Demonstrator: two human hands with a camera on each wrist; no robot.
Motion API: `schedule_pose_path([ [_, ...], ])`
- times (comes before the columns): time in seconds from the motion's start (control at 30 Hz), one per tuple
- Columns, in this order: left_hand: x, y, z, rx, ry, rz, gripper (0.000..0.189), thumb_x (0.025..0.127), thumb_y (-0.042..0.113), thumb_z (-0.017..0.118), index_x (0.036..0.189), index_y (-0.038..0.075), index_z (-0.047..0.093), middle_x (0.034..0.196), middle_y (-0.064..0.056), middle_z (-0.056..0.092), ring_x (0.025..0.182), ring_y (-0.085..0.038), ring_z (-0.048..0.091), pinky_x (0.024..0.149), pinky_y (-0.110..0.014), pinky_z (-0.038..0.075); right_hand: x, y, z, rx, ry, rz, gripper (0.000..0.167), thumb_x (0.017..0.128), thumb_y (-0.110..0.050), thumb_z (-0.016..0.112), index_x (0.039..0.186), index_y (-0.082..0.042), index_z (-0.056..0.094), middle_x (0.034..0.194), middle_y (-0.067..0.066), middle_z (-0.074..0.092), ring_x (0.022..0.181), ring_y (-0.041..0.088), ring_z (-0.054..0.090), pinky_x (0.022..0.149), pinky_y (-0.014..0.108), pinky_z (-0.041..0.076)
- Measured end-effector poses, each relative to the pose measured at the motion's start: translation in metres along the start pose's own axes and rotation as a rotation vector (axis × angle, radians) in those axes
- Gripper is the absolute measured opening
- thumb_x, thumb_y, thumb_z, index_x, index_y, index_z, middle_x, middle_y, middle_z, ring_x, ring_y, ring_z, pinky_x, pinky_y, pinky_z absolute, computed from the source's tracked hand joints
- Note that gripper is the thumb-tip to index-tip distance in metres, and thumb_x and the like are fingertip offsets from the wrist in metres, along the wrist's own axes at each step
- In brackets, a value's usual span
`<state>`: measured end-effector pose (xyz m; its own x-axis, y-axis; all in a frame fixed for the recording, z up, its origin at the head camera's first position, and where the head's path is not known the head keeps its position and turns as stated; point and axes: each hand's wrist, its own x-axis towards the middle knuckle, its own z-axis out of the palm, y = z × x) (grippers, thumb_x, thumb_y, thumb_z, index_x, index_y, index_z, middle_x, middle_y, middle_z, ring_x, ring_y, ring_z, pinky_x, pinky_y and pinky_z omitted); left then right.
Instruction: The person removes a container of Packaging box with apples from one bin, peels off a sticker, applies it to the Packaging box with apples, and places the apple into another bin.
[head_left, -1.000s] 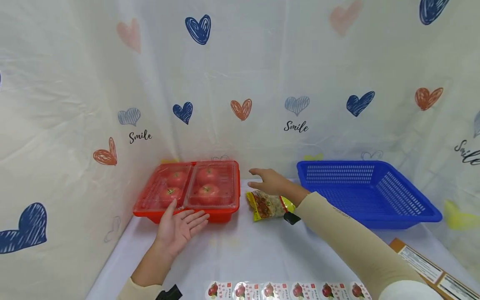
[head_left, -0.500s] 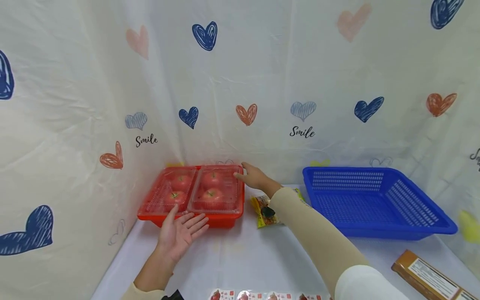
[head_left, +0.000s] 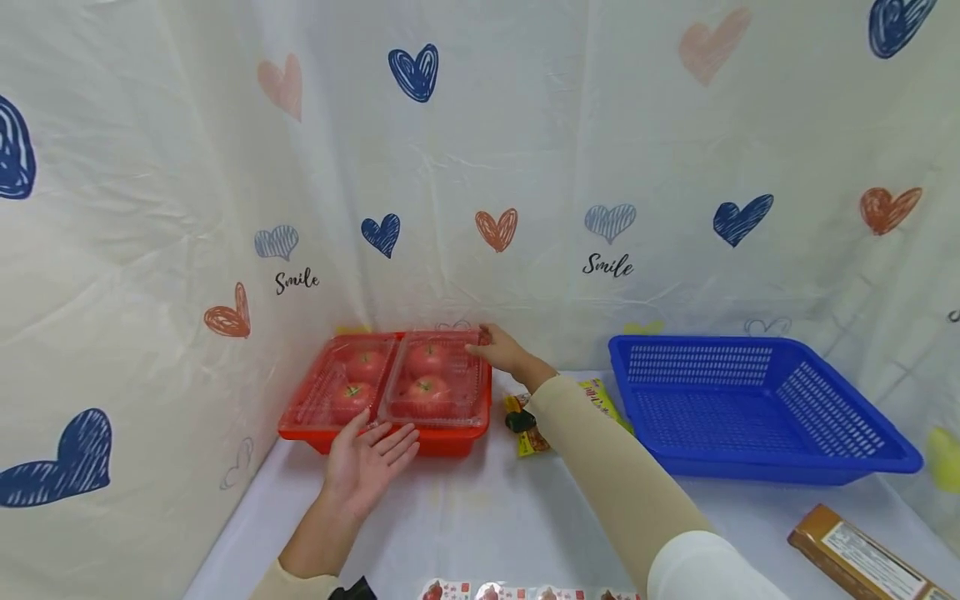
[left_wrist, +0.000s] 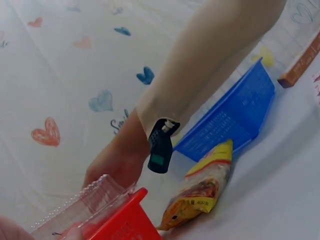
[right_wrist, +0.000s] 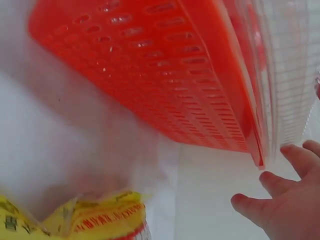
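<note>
The right-side clear plastic box of red fruit (head_left: 430, 379) is seated, not yet lifted, in the red perforated plastic basket (head_left: 448, 442), the left hand (head_left: 366, 468) held flat and empty, the right hand (head_left: 502, 350) spread without visible grip at the box's corner, contact unclear.

Beige long sleeves (head_left: 603, 467); white cloth (head_left: 701, 571) higher up the right arm; dark wrist devices (left_wrist: 159, 145), the right one green-patched.

in front of me hangs a whitish, wrinkled, plastic-looking sheet (head_left: 525, 133) with printed blue and red hearts (head_left: 381, 235); below it lies a white tablecloth (head_left: 465, 525).
</note>
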<state>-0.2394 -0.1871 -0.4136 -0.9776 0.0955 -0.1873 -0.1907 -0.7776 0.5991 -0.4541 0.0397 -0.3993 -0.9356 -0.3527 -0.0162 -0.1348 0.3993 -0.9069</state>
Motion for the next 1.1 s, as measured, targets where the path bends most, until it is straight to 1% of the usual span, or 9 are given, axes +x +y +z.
schedule_pose_path([
  [0.17, 0.003, -0.005, 0.007, -0.006, -0.008, 0.021, 0.081, 0.100, 0.035, 0.051, 0.154, 0.003, -0.001, 0.153, -0.025, 0.018, 0.137, -0.043, 0.029, 0.109, -0.048, 0.034, 0.002, 0.001, 0.003, 0.034, 0.018, -0.006, 0.075, 0.095, -0.027, 0.064, 0.153, -0.009, 0.021, 0.152, 0.015, 0.034, 0.136, 0.034, 0.035, 0.106, 0.053, 0.036],
  [0.23, 0.004, -0.006, 0.010, -0.006, 0.003, 0.024, 0.080, 0.100, 0.034, 0.052, 0.154, 0.004, 0.001, 0.153, -0.024, 0.019, 0.137, -0.042, 0.031, 0.108, -0.047, 0.036, 0.002, 0.000, 0.003, 0.043, 0.028, -0.011, 0.075, 0.094, -0.027, 0.064, 0.154, -0.011, 0.021, 0.153, 0.014, 0.032, 0.137, 0.034, 0.034, 0.106, 0.053, 0.036],
  [0.4, 0.007, -0.009, 0.018, -0.035, 0.011, 0.023, 0.084, 0.098, 0.032, 0.057, 0.154, 0.008, 0.000, 0.153, -0.024, 0.018, 0.135, -0.044, 0.034, 0.105, -0.047, 0.039, 0.003, -0.001, 0.003, 0.072, 0.073, -0.053, 0.072, 0.095, -0.022, 0.062, 0.154, -0.011, 0.022, 0.154, 0.014, 0.031, 0.139, 0.033, 0.030, 0.108, 0.053, 0.033],
  [0.5, 0.008, -0.011, 0.021, -0.036, 0.013, 0.020, 0.083, 0.099, 0.032, 0.054, 0.155, 0.010, -0.004, 0.154, -0.024, 0.017, 0.135, -0.044, 0.035, 0.104, -0.047, 0.039, 0.003, -0.002, 0.003, 0.102, 0.090, -0.078, 0.069, 0.095, -0.018, 0.061, 0.153, -0.009, 0.024, 0.154, 0.015, 0.030, 0.140, 0.032, 0.030, 0.109, 0.051, 0.033],
  [0.6, 0.010, -0.012, 0.024, -0.028, 0.021, 0.021, 0.083, 0.099, 0.032, 0.054, 0.154, 0.009, -0.005, 0.153, -0.024, 0.018, 0.134, -0.044, 0.035, 0.104, -0.048, 0.039, 0.002, -0.005, 0.003, 0.155, 0.103, -0.095, 0.068, 0.095, -0.012, 0.061, 0.153, -0.009, 0.026, 0.154, 0.017, 0.030, 0.139, 0.032, 0.032, 0.106, 0.050, 0.037],
  [0.7, 0.010, -0.012, 0.027, -0.020, 0.014, 0.032, 0.087, 0.097, 0.033, 0.057, 0.154, 0.009, -0.004, 0.153, -0.024, 0.019, 0.134, -0.044, 0.035, 0.104, -0.048, 0.039, 0.001, -0.012, 0.003, 0.189, 0.125, -0.114, 0.068, 0.094, -0.008, 0.061, 0.152, -0.009, 0.027, 0.153, 0.017, 0.031, 0.134, 0.034, 0.039, 0.100, 0.049, 0.044],
  [0.87, 0.008, -0.010, 0.035, 0.013, 0.033, 0.075, 0.083, 0.097, 0.034, 0.058, 0.154, 0.008, 0.003, 0.151, -0.024, 0.024, 0.132, -0.044, 0.039, 0.102, -0.050, 0.041, 0.003, -0.021, 0.002, 0.188, 0.156, -0.129, 0.069, 0.092, -0.009, 0.064, 0.152, -0.012, 0.031, 0.152, 0.013, 0.035, 0.122, 0.033, 0.050, 0.093, 0.045, 0.051],
  [0.93, 0.008, -0.009, 0.039, 0.035, 0.040, 0.090, 0.078, 0.099, 0.033, 0.054, 0.153, 0.006, 0.006, 0.150, -0.025, 0.026, 0.131, -0.044, 0.040, 0.101, -0.051, 0.042, 0.002, -0.025, 0.000, 0.186, 0.165, -0.134, 0.069, 0.091, -0.008, 0.065, 0.151, -0.012, 0.032, 0.151, 0.013, 0.036, 0.121, 0.033, 0.051, 0.092, 0.044, 0.051],
  [1.1, 0.006, -0.007, 0.044, 0.068, 0.044, 0.097, 0.068, 0.101, 0.034, 0.049, 0.151, 0.005, 0.012, 0.147, -0.025, 0.030, 0.129, -0.044, 0.043, 0.101, -0.052, 0.041, -0.005, -0.034, -0.009, 0.201, 0.174, -0.159, 0.073, 0.087, -0.004, 0.067, 0.151, -0.011, 0.033, 0.152, 0.016, 0.034, 0.126, 0.038, 0.047, 0.094, 0.047, 0.049],
])
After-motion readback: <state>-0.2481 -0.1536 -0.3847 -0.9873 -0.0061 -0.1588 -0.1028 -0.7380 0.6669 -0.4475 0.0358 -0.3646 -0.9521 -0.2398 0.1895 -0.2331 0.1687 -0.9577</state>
